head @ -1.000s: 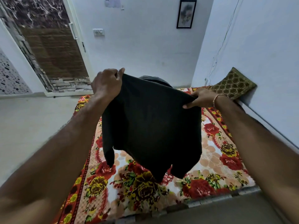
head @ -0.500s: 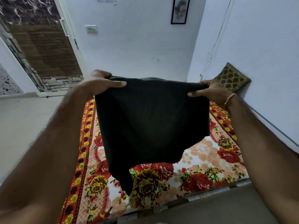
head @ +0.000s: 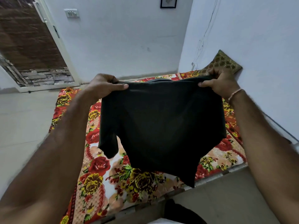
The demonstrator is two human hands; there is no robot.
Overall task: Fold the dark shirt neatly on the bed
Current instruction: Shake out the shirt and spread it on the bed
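The dark shirt (head: 161,126) hangs in the air above the bed (head: 113,183), which is covered with a floral sheet of red and yellow flowers. My left hand (head: 103,86) grips the shirt's top left corner, thumb laid over the fabric. My right hand (head: 218,84) grips the top right corner. The cloth is stretched flat between both hands. A short sleeve dangles at the lower left and a pointed corner hangs lowest at the lower right. Part of the bed behind the shirt is hidden.
A green patterned cushion (head: 224,62) leans against the white wall on the right. An open doorway (head: 29,46) lies far left, beside grey floor (head: 19,118). The bed's near edge (head: 210,177) runs across the lower right.
Both hands have come lower and spread a little wider, stretching the shirt's top edge level. The hanging cloth has swung, so its lowest point now falls at the lower right.
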